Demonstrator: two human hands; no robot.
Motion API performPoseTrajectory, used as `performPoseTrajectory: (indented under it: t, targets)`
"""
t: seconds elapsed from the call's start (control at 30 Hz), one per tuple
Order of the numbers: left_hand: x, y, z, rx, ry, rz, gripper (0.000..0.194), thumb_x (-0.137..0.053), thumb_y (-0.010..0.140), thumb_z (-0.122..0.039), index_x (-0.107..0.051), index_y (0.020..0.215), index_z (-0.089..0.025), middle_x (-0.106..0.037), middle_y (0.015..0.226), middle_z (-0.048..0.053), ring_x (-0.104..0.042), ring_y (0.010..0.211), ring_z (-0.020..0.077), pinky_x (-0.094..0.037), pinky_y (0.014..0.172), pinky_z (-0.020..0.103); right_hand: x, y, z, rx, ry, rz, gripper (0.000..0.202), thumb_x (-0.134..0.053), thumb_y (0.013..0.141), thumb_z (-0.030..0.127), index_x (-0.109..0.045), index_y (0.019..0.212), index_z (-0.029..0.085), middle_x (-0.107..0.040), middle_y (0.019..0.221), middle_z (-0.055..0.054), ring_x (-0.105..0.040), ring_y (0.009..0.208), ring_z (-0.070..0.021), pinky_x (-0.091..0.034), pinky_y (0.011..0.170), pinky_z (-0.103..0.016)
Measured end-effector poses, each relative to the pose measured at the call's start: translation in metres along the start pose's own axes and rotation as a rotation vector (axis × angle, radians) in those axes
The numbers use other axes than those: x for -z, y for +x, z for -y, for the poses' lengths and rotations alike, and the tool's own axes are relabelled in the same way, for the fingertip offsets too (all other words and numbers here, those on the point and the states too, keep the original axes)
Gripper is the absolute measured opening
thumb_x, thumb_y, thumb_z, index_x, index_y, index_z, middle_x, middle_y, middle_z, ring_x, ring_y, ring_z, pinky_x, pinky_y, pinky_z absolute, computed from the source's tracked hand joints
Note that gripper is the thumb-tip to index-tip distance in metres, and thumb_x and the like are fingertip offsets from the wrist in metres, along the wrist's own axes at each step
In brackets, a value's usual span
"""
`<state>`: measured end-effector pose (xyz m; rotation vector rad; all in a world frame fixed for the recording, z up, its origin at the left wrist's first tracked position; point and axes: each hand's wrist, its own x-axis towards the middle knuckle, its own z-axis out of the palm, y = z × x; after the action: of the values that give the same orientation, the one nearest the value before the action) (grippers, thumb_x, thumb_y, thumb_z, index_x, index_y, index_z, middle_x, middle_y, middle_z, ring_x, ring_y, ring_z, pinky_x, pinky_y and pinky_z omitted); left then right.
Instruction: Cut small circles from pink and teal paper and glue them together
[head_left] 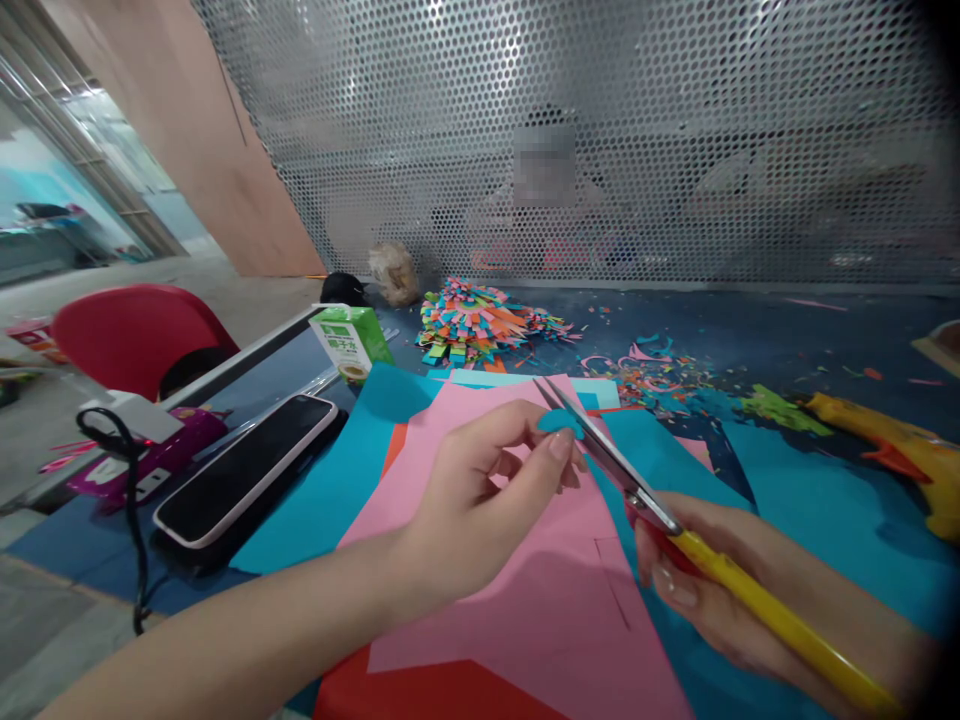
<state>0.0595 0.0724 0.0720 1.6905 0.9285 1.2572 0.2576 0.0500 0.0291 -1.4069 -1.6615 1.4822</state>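
Between thumb and fingers, my left hand point(487, 490) pinches a small blue paper piece point(559, 422). My right hand point(705, 570) grips a pair of scissors point(637, 490) with yellow and red handles. The scissor blades point up and left, slightly parted, and lie right beside the blue piece; whether they touch it I cannot tell. Beneath both hands lies a pink paper sheet point(480, 640) with a few thin dark lines on it. Blue sheets point(322, 490) and a red sheet point(442, 692) show under and around the pink one.
A phone point(247, 470), a green drink carton point(351, 342) and a purple power strip point(169, 455) sit at the left. Behind the sheets are a pile of colourful paper strips point(472, 320) and scattered scraps point(667, 385). A yellow glue gun point(892, 450) lies right. A perforated metal panel point(420, 120) stands behind.
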Motion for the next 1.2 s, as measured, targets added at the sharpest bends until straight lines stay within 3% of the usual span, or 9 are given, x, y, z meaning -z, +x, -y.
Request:
performPoseTrajectory:
  t: [0.13, 0.3, 0.67, 0.8, 0.97, 1.2]
  targets:
    - [0.0, 0.0, 0.0, 0.022, -0.026, 0.015, 0.023, -0.051, 0.091, -0.023, -0.059, 0.071, -0.018, -0.059, 0.064, -0.002, -0.054, 0.057, 0.0062, -0.04, 0.044, 0.014, 0.0, -0.004, 0.005, -0.029, 0.071, -0.03, 0.039, -0.065, 0.066, 0.056, -0.043, 0.064, 0.024, -0.032, 0.056, 0.008, -0.026, 0.048, -0.0095, -0.019, 0.042, -0.022]
    - [-0.001, 0.001, 0.001, 0.035, -0.036, 0.025, 0.024, -0.051, 0.091, -0.024, -0.059, 0.07, -0.018, -0.059, 0.063, -0.003, -0.053, 0.054, 0.0058, -0.04, 0.043, 0.014, -0.003, -0.007, 0.011, -0.048, 0.079, -0.067, 0.041, -0.067, 0.064, 0.056, -0.042, 0.062, 0.024, -0.034, 0.056, 0.008, -0.029, 0.05, -0.01, -0.02, 0.045, -0.022]
    - [0.0, 0.002, -0.002, 0.044, -0.108, -0.046, 0.02, -0.056, 0.087, -0.021, -0.061, 0.068, -0.017, -0.061, 0.064, -0.002, -0.055, 0.055, 0.0066, -0.04, 0.04, 0.014, -0.004, -0.009, 0.012, -0.058, 0.135, -0.11, 0.033, -0.068, 0.061, 0.047, -0.044, 0.06, 0.025, -0.033, 0.053, 0.009, -0.023, 0.043, -0.0077, -0.016, 0.038, -0.021]
    - [0.001, 0.003, -0.001, 0.032, -0.149, -0.051, 0.02, -0.056, 0.088, -0.022, -0.06, 0.069, -0.018, -0.061, 0.065, -0.002, -0.056, 0.055, 0.0061, -0.04, 0.041, 0.014, -0.004, -0.011, 0.013, -0.119, 0.09, -0.084, 0.032, -0.065, 0.063, 0.05, -0.044, 0.063, 0.026, -0.031, 0.05, 0.011, -0.019, 0.039, -0.0074, -0.011, 0.036, -0.021]
    - [0.001, 0.003, 0.0, 0.021, -0.186, -0.071, 0.021, -0.055, 0.089, -0.022, -0.058, 0.069, -0.019, -0.06, 0.066, -0.003, -0.058, 0.058, 0.0069, -0.04, 0.041, 0.013, -0.003, -0.011, 0.014, -0.073, 0.132, -0.07, 0.039, -0.069, 0.062, 0.053, -0.042, 0.06, 0.026, -0.032, 0.049, 0.01, -0.019, 0.039, -0.0071, -0.011, 0.036, -0.022]
    - [0.002, 0.003, 0.001, 0.003, -0.184, -0.079, 0.019, -0.053, 0.09, -0.022, -0.058, 0.071, -0.02, -0.059, 0.066, -0.002, -0.055, 0.056, 0.0078, -0.041, 0.041, 0.015, -0.002, -0.01, 0.015, -0.02, 0.089, -0.093, 0.032, -0.066, 0.064, 0.045, -0.041, 0.059, 0.026, -0.033, 0.05, 0.009, -0.023, 0.041, -0.0086, -0.012, 0.038, -0.024]
